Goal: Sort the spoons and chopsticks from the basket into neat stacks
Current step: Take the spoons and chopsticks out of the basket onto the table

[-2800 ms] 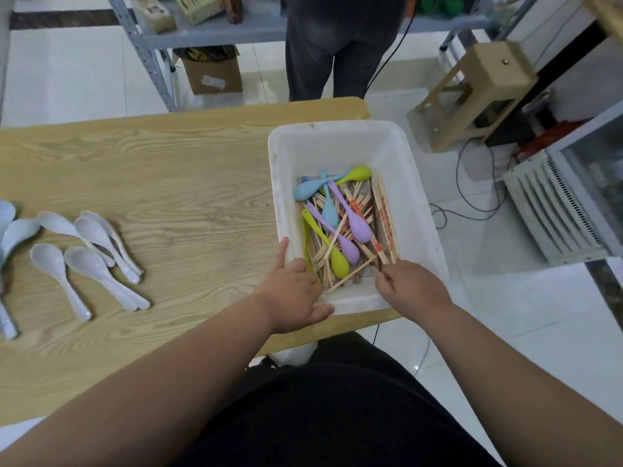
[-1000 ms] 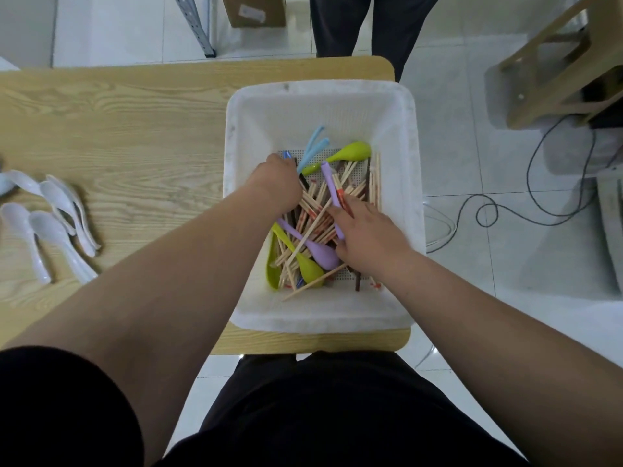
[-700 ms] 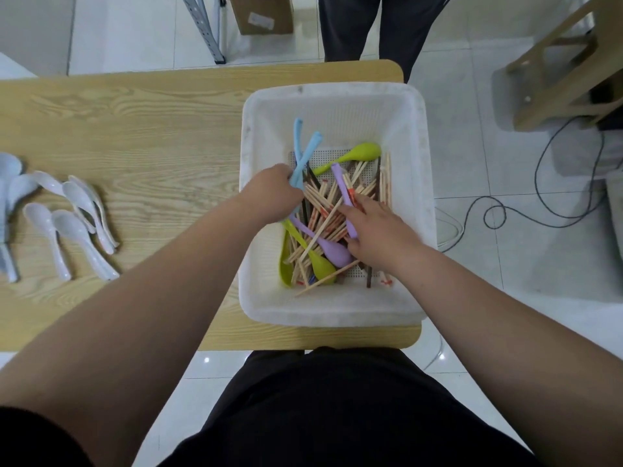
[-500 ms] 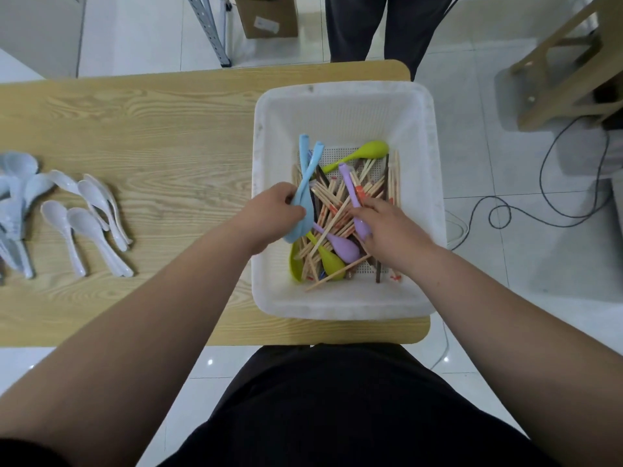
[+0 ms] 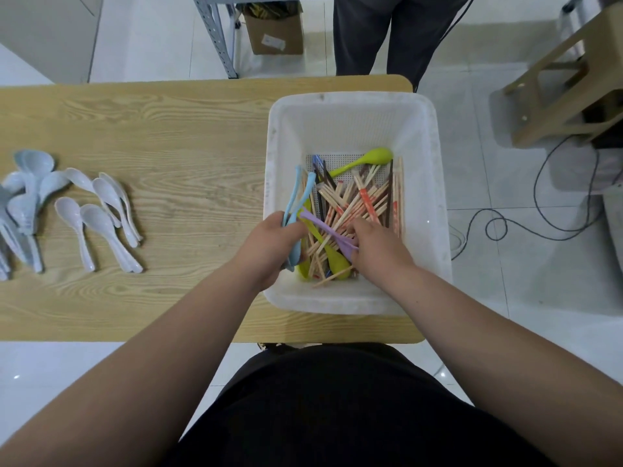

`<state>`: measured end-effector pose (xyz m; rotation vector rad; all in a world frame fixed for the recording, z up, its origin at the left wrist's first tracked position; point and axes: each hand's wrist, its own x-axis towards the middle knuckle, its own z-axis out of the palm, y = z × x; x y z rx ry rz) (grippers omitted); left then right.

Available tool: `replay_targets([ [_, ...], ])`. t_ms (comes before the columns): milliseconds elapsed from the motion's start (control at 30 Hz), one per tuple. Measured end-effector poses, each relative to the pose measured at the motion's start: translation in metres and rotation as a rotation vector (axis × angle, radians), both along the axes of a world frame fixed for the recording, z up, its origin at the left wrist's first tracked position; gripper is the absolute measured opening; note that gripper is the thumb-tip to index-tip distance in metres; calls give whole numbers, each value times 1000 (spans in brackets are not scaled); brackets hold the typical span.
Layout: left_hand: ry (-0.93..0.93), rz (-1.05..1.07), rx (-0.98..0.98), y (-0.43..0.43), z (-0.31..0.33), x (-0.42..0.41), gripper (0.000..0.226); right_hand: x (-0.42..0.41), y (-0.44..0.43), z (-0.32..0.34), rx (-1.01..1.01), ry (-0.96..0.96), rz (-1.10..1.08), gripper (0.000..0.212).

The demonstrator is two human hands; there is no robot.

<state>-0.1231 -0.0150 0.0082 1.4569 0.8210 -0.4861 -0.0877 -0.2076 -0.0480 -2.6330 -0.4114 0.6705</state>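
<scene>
two blue spoons (image 5: 297,175) are clamped in my left hand (image 5: 269,247) at the white basket's (image 5: 438,203) left wall. my right hand (image 5: 377,247) is down among the chopsticks (image 5: 357,203), seemingly pinching the purple spoon (image 5: 323,227); its fingertips are hidden. i'm on the spoon-picking step. next i'd lift these free of the tangle and carry them to the white spoons (image 5: 101,214) on the table (image 5: 168,129).

A plain workroom or storeroom: white tiled floor (image 5: 505,298), a metal rack (image 5: 215,35) and cardboard box (image 5: 274,32) beyond the fingers (image 5: 292,230), loose cables (image 5: 536,188) to their right.
</scene>
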Motion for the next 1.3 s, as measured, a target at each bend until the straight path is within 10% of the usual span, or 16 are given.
replay_targets([
  [500, 26, -6, 175, -20, -6, -5, 19, 59, 2, 0, -57, -182, 143, 38],
  [767, 72, -36, 410, -40, -25, 7, 5, 135, 6, -11, -405, -32, 328, 69],
  [967, 73, -186, 540, -54, -29, 18, 35, 146, 13, -4, -513, -170, 412, 47],
  [1300, 71, 49, 334, -49, -26, 23, 13, 126, 2, 18, -384, -347, 315, 29],
])
